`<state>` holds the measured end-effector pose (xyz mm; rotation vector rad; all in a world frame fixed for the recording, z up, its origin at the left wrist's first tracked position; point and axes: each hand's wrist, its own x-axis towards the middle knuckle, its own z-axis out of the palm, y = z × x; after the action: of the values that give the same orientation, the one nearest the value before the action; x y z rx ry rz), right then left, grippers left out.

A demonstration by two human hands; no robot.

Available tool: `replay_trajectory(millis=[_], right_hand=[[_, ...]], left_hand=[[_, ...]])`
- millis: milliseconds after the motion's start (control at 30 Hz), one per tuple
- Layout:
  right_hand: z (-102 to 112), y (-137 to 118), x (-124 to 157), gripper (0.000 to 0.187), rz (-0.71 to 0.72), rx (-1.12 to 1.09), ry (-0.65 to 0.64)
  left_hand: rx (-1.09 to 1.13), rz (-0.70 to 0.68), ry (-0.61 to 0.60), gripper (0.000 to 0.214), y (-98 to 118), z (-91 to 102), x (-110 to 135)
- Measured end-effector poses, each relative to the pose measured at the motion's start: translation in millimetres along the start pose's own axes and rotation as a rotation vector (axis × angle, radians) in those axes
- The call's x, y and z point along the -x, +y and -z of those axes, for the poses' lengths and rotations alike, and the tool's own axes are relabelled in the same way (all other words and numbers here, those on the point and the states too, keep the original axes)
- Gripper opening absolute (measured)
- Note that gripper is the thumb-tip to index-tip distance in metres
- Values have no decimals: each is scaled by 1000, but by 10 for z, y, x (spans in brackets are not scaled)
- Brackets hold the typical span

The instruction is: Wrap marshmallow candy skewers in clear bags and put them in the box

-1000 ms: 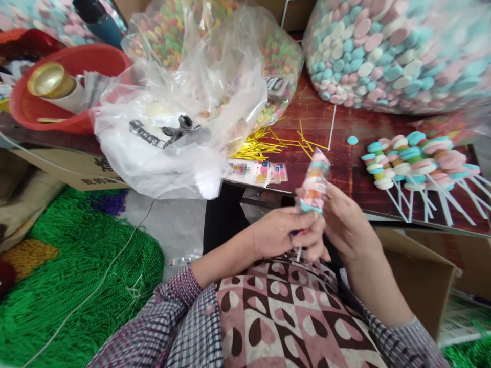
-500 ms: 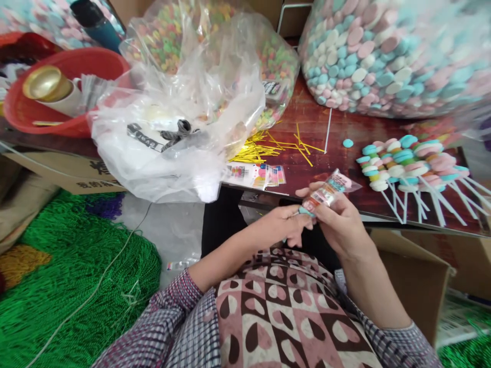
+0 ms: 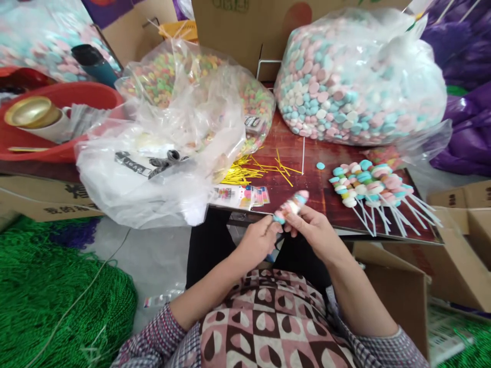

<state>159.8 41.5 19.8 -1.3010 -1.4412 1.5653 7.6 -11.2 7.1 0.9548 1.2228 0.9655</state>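
As hands (image 3: 259, 240) work, cartons (image 3: 230, 41) crowd a wooden-looking table (image 3: 319, 190).

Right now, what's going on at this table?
A candy skewer is being held in both hands at the table's front edge. The left hand has its lower end; the right hand grips it higher up. More skewers lie piled to the right, sticks toward the front edge. Gold ties lie beyond the hands, to the left.
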Motion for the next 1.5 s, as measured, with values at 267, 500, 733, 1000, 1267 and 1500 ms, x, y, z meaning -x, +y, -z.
replay_trajectory(millis=[267,500,733,1000,1267,1500], right_hand=[[212,-235,-796,27,127,1156,238],[-3,-245,-1048,33,52,1379,186],[243,-337,-1102,15,72,1155,57],[274,-126,-687,25,-25,75,-50],[-132,-294,-218,7,178,277,-91],[-328,-162,-218,6,351,867,30]], left_hand=[[649,83,132,43,89,177,-58],[688,72,123,43,102,194,-40],[691,55,137,46,105,230,-7],[658,51,111,45,61,191,-54],[479,77,110,39,22,110,-128],[351,110,136,25,77,87,-68]])
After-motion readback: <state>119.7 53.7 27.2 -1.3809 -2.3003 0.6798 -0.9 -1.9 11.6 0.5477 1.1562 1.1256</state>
